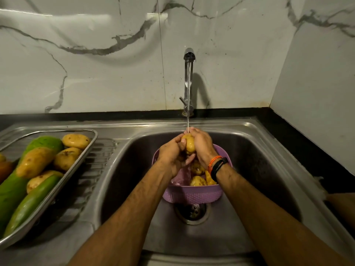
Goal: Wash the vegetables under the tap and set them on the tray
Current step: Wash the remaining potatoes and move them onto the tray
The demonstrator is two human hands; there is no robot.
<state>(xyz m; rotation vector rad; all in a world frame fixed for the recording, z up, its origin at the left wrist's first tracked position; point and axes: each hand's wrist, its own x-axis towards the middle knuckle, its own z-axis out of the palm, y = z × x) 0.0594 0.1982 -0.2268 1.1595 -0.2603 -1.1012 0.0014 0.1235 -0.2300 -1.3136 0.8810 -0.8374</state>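
Both hands — left [171, 150] and right [201, 144] — clasp one potato [189, 144] under the tap [189, 54] stream, above the basket [192, 194]. Best to turn it while rubbing — then tray [84, 160].

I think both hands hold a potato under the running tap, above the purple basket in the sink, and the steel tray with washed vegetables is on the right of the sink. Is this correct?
Not quite. The head view shows the steel tray on the left of the sink, not the right. The rest holds: the left hand and right hand hold a potato under the running tap, above the purple basket.
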